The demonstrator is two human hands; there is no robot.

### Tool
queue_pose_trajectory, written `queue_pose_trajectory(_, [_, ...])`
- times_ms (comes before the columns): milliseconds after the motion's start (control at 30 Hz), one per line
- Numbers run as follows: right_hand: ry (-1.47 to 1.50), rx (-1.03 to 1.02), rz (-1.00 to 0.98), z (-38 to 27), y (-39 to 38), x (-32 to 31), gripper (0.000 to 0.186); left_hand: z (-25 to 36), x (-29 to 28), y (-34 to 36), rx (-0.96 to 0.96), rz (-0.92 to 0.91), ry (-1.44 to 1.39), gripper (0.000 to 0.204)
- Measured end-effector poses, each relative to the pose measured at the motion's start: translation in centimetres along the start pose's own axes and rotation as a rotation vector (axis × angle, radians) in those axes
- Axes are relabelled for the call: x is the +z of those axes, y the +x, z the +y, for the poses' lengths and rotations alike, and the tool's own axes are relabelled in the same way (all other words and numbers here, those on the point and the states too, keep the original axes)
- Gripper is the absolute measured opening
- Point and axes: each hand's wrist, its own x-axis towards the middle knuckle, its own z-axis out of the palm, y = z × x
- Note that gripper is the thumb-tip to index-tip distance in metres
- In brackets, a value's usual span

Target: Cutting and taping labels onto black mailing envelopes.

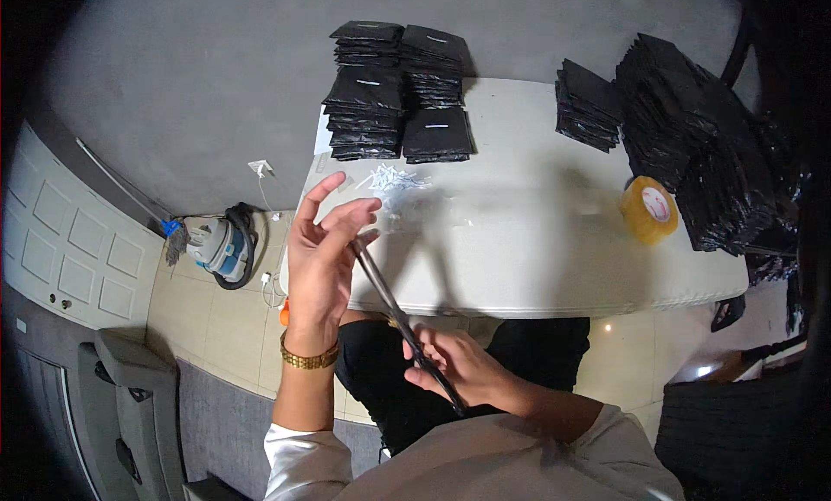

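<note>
My right hand (463,362) grips a folded black plastic packet (389,306), seen almost edge-on and tilted over my lap. Its far end reaches up to my left hand (322,250), which is raised over the table's near left edge with fingers apart. One left fingertip is by that end; whether it touches cannot be made out. Ahead of my left hand lies a loose pile of small white strips (394,179). Behind it stand several neat stacks of black packets (363,90), topped with a short white strip each.
A roll of yellowish clear tape (649,210) stands on the white table (519,276) at right. Beside it rise a small black stack (589,105) and a large leaning heap of black plastic (692,137). On the floor at left are a vacuum cleaner (221,248) and a mop (176,241).
</note>
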Motion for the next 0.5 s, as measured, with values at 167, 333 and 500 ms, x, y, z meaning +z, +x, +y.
queue_pose_trajectory(167, [0.029,0.068,-0.004,0.9,-2.1,0.1,0.034,-0.5,-0.1,0.7,0.138,0.021,0.126,0.055])
queue_pose_trajectory(333, [0.048,0.065,-0.050,1.8,-1.9,-0.1,0.032,-1.0,0.0,0.8,0.235,0.018,0.233,0.055])
queue_pose_trajectory(500, [0.129,0.030,0.051,1.5,-1.0,0.4,0.033,-0.6,0.4,0.8,0.257,0.029,0.290,0.053])
